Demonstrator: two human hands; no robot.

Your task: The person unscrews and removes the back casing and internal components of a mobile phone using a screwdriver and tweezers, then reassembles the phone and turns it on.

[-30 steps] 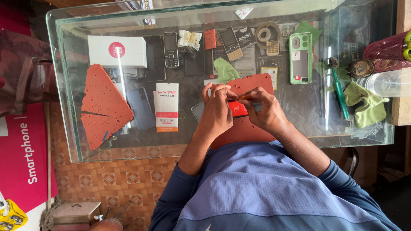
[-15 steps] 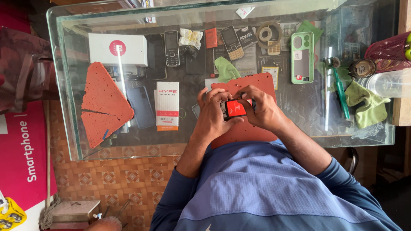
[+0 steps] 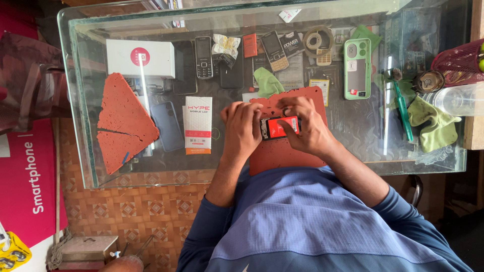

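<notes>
A small black phone [image 3: 279, 127] with a red panel showing on its face lies over a red-orange work mat [image 3: 290, 156] on the glass table [image 3: 353, 146]. My left hand [image 3: 243, 128] grips the phone's left end with curled fingers. From the right, my right hand [image 3: 308, 126] holds the other end, its fingertips pressed on the red panel. The phone's edges are partly hidden under my fingers.
On the glass lie a torn red-orange mat piece [image 3: 123, 123], a white box [image 3: 140, 58], a white carton [image 3: 198, 125], several phones [image 3: 203, 56], a green phone case [image 3: 357, 68], tape roll [image 3: 316, 39], green cloths [image 3: 429, 121], a green brush [image 3: 402, 108] and a plastic bottle [image 3: 456, 98].
My fingers have shifted a little on the phone and more of its red panel shows now. The phone stays in the same place over the mat.
</notes>
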